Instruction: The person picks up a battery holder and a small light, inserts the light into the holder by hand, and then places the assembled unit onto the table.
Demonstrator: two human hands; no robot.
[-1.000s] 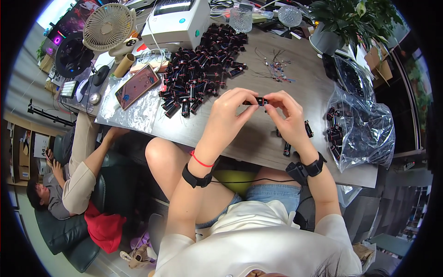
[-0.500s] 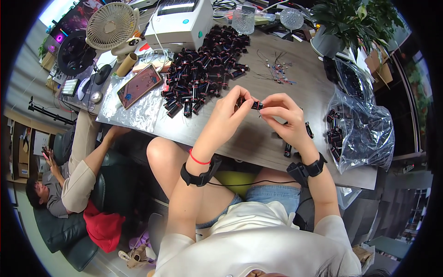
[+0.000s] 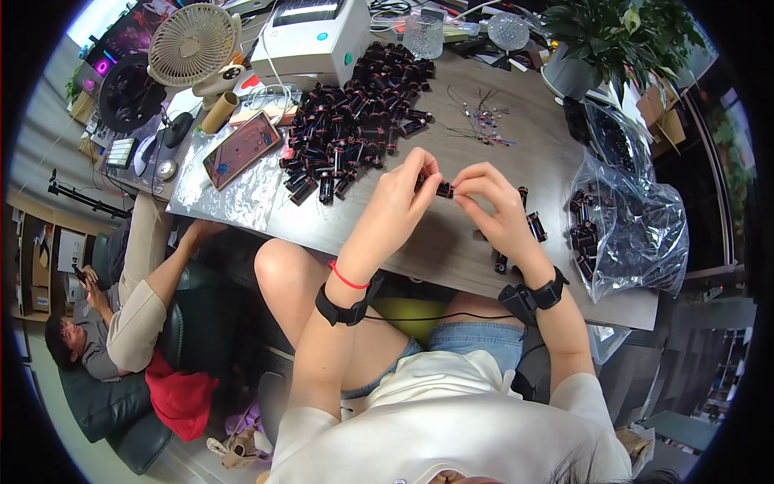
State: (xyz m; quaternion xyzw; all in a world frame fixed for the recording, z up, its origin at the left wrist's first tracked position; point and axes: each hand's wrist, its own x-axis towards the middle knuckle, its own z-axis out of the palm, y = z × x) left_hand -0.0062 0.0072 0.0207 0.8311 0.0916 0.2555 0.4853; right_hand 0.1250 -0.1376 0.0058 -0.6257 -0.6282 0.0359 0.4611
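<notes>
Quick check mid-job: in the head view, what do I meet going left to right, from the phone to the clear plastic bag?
Phone → left hand → small black part → right hand → clear plastic bag.

It's a glossy black cylinder [image 3: 445, 190], a red-flecked heap of black cylinders [image 3: 355, 121], grey wood-grained counter [image 3: 439, 246], thin red bracelet [image 3: 347, 279]!

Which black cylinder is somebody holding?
The small black cylinder pinched in the left hand; the others lie on the grey wooden table or in the clear plastic bag.
</notes>
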